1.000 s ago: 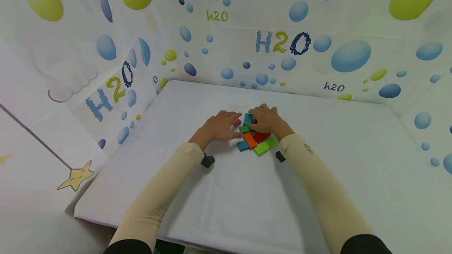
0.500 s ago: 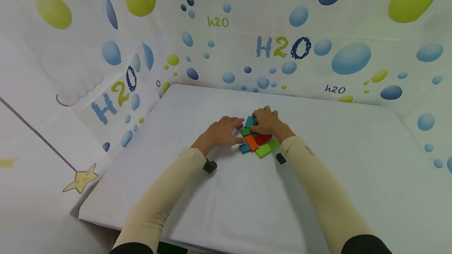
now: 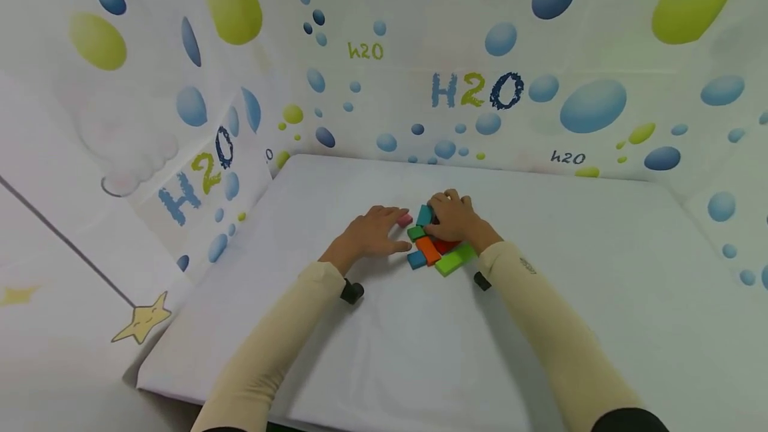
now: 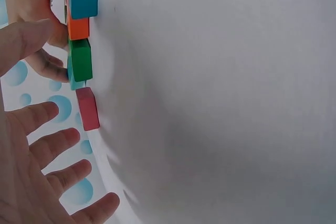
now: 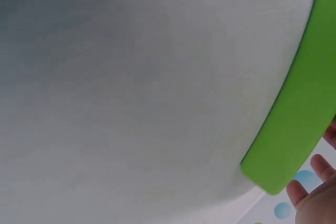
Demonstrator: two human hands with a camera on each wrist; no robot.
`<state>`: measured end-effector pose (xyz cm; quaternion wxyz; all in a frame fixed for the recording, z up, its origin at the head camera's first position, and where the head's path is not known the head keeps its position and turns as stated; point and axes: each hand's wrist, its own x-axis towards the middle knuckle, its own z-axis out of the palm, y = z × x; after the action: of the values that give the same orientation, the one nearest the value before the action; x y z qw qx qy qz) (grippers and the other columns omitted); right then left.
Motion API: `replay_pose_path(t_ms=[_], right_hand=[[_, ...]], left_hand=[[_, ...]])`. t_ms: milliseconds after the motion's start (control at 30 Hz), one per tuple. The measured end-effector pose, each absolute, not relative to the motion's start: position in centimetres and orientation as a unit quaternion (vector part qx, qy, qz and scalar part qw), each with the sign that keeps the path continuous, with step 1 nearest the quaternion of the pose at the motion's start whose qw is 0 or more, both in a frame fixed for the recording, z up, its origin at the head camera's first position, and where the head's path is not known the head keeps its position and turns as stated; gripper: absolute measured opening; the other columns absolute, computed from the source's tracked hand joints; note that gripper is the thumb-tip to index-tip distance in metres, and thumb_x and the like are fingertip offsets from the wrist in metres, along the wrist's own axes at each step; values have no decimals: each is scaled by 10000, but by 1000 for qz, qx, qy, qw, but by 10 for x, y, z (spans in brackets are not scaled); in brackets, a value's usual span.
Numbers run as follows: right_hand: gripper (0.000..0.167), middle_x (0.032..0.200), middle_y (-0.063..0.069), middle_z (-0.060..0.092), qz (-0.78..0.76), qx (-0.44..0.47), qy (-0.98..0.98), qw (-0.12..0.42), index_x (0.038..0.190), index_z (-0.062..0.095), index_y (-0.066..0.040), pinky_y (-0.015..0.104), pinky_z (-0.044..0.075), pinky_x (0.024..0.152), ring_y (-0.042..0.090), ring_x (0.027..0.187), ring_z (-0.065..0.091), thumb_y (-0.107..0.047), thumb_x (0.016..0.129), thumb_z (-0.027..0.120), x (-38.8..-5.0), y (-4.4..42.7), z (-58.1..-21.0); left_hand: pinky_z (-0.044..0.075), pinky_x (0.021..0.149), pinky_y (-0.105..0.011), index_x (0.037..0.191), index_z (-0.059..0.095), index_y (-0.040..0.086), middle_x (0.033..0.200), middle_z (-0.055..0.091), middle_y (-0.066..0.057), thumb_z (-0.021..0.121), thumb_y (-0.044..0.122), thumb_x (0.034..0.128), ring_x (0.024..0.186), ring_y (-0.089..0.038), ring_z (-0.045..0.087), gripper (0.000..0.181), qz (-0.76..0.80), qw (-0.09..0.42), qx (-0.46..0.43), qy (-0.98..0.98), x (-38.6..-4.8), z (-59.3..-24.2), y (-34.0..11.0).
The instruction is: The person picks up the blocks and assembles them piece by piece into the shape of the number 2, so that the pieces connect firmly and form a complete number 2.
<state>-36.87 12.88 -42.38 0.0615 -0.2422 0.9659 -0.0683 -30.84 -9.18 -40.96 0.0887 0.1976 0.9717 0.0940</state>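
In the head view my left hand [image 3: 373,232] is spread at the left of a cluster of coloured blocks. Its fingertips are beside a pink block [image 4: 87,108], with a gap visible in the left wrist view. From the right, my right hand [image 3: 457,217] reaches over the cluster, its bent fingers and thumb at a teal block [image 3: 425,215]. A small green block [image 3: 417,233] lies below that one. Orange [image 3: 428,251], blue [image 3: 417,259] and red [image 3: 445,246] blocks follow, with a long lime-green block [image 3: 455,260] at the front right. The right hand partly covers the cluster.
The blocks lie on a white-covered table [image 3: 396,352], whose front-left edge shows. A white wall sheet [image 3: 408,65] printed with blue and green drops stands behind and to the left. Each wrist carries a small dark camera.
The teal block has turned slightly at the right hand's fingers. My left hand stays almost in place. The whole head view has shifted slightly downward in the picture.
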Motion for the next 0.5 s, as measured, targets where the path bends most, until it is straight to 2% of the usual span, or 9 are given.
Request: replay_pose_path(t_ms=[200,333,500], right_hand=[[720,1609,156,346,-61,-259,963,39,1517,413,-29,648,255,1157,362,1503,221,-459,967,584,-362,130,-422],[725,1604,162,357,-64,-275,959,23,1516,411,-21,647,256,1159,365,1504,236,-464,969,584,-356,133,-422],[726,1589,148,394,-49,-298,953,-9,1507,433,-32,597,265,1183,345,1504,268,-484,962,594,-349,138,-420]], left_hand=[[322,1161,-596,1612,300,261,1644,324,-40,564,635,916,1496,-308,281,833,86,84,202,972,-307,-407,-94],[329,1154,-599,1615,288,260,1650,312,-40,546,644,918,1498,-316,273,837,76,92,210,970,-306,-407,-91],[354,1138,-596,1617,285,254,1648,316,-43,548,644,912,1494,-324,281,847,63,77,222,970,-306,-405,-91]])
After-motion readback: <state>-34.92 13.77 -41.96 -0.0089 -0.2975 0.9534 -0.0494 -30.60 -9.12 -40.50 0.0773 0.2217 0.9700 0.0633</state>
